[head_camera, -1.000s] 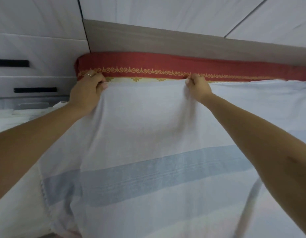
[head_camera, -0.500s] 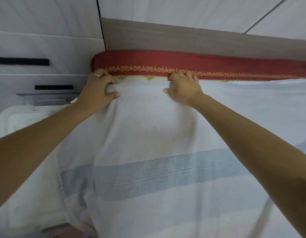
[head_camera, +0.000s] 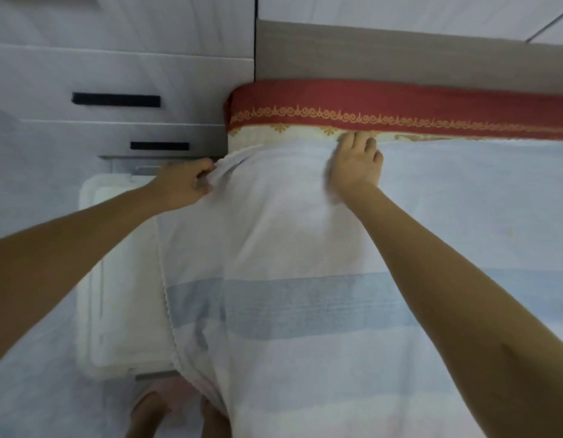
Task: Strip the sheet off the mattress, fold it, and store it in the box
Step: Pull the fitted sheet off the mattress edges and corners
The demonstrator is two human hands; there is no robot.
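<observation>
At the mattress (head_camera: 400,102) head end, the left hand (head_camera: 182,184) is pinching the sheet (head_camera: 273,248) corner and peeling it off toward the drawers (head_camera: 115,99); half a second ago it was still flat at the red border. Right hand (head_camera: 356,165) is lying open, palm down, pinning the sheet edge, gripping nothing. Stripping is starting. White lidded box (head_camera: 96,216) is sitting beside the bed.

Home bedroom: mattress (head_camera: 400,105) against wooden headboard (head_camera: 400,55), sheet (head_camera: 305,279) spread, white drawers (head_camera: 115,99) beside.
</observation>
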